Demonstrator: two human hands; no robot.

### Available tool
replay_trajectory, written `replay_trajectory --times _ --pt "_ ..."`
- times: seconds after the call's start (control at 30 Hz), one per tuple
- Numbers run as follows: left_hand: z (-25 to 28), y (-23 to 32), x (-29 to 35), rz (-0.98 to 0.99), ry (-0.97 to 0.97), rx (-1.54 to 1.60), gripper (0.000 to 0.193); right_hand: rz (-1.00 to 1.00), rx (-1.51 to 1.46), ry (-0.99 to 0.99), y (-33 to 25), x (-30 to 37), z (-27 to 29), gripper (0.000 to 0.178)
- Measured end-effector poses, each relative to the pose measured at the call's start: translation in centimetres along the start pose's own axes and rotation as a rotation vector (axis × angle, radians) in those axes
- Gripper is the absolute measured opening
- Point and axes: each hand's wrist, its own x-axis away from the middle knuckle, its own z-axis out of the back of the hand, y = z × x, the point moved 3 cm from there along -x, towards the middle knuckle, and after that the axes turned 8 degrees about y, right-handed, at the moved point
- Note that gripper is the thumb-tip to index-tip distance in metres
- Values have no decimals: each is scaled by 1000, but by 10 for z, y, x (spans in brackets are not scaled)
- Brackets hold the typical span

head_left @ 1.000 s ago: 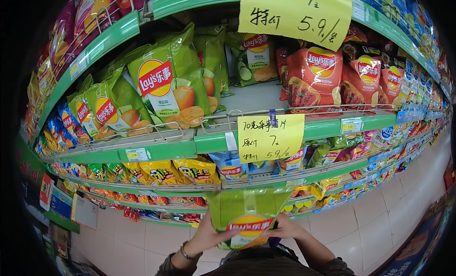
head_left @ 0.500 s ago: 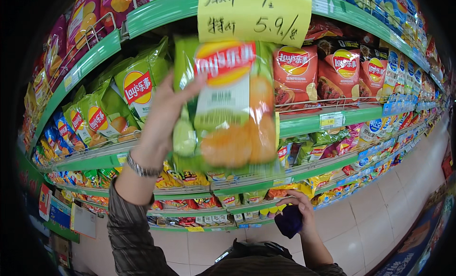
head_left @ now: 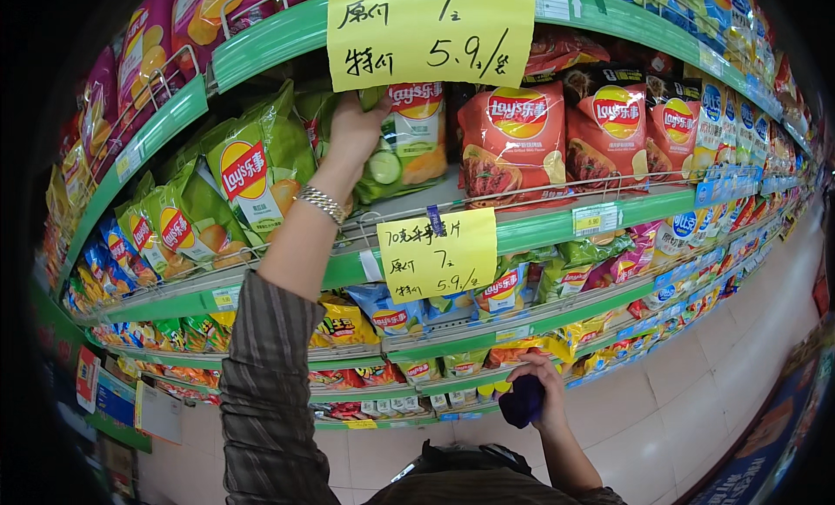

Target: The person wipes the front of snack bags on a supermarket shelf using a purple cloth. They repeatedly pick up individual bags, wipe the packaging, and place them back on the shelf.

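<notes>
My left hand (head_left: 355, 127) reaches into the upper shelf with its fingers closed at the top left of a green bag of chips (head_left: 409, 148). That bag stands upright in the row, its top partly behind a hanging yellow handwritten sign (head_left: 435, 31). More green chip bags (head_left: 257, 170) lean to its left, and red chip bags (head_left: 513, 140) stand on its right. Low at the right, away from the shelves, my right hand (head_left: 546, 390) is closed around a small dark purple object (head_left: 523, 402); its kind I cannot make out.
A second yellow sign (head_left: 442, 254) hangs from the green shelf edge (head_left: 544, 227) below the bags. Thin wire rails (head_left: 600, 183) run along the shelf front. Lower shelves hold several more snack packs (head_left: 391, 314). The tiled floor (head_left: 687, 392) stretches off to the right.
The green chip bag, held up before the shelf earlier, is now back among the other bags with my left hand at it. The lower yellow sign has come into sight. My right hand barely moved.
</notes>
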Motion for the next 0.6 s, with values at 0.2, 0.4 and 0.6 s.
replay_trajectory --times 0.2,0.4,0.6 --pt "-28 -52 -14 241 27 -88 53 -118 -51 -66 18 3 -6 34" --pt "-43 -47 -10 -317 223 -507 73 -129 61 -116 17 7 -10 35" --pt "-33 5 2 -562 85 -747 55 -159 52 -57 17 5 5 25"
